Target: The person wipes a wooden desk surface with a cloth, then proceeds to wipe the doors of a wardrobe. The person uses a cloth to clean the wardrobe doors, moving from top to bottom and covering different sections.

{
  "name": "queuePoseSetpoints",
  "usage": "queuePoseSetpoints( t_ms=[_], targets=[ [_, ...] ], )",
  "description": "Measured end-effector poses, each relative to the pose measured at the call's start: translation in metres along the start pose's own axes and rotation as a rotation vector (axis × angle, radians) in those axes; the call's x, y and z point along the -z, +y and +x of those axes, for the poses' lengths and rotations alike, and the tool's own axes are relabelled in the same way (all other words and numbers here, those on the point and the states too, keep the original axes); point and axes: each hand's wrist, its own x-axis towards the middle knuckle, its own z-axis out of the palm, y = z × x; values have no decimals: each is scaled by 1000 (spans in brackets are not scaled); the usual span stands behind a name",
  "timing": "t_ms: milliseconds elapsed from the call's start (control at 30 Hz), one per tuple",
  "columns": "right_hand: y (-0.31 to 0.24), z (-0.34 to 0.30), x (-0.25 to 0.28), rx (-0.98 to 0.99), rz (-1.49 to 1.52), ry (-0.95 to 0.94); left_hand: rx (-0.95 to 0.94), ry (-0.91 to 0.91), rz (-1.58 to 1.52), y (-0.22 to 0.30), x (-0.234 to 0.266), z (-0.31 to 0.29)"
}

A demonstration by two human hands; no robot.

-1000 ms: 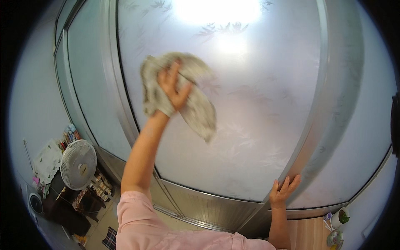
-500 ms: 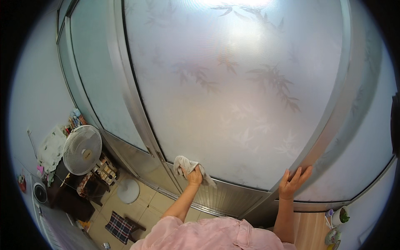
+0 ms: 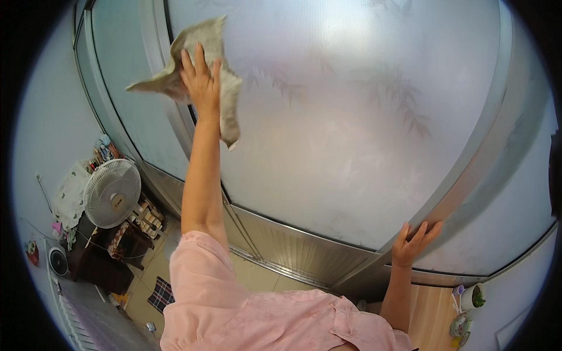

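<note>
A greyish-beige cloth [image 3: 202, 44] lies spread against the upper left of a frosted glass door panel [image 3: 345, 152] and its metal frame. My left hand [image 3: 202, 88] presses on it with fingers extended, the arm stretched far up; the cloth's corners stick out on both sides of the hand. Lower right, my right hand [image 3: 413, 243] grips the edge of the door's metal frame [image 3: 451, 196], with its fingers curled over it. The thumb side rests near the panel's bottom corner. Faint leaf patterns show in the glass.
At left stand a white fan [image 3: 112, 193], a dark table with cluttered items, and a plaid-seated stool [image 3: 161, 294] on the tiled floor. A potted plant [image 3: 473, 297] and small items sit on a wooden surface [image 3: 430, 316] at lower right. Another glass panel [image 3: 134, 88] adjoins on the left.
My left hand has swept from the panel's lower left corner up to its upper left, taking the cloth along, which is now spread out. My right hand stays on the frame.
</note>
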Motion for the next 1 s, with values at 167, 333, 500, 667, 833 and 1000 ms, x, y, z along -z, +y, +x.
queuePoseSetpoints(
  t_ms=[167, 333, 500, 667, 833, 1000],
  targets=[
    [0, -1, -3, -22, -1, 5, 187, -128, 306, -28, -10, -196],
    [10, -6, -3, -9, -32, 27, 352, -367, -255, 148, 8, -362],
    [2, -2, -5, -2, 7, 11, 596, -839, -394, 63, -15, -407],
    [4, -5, -4, -27, -8, -9, 776, -141, -86, -49, 2, -323],
    [0, -2, -4, -13, 2, -17, 638, -339, 2, 26, 9, -379],
    [-1, 2, -4, 2, 10, -17, 255, -633, -340, 179, 17, -424]
  ],
)
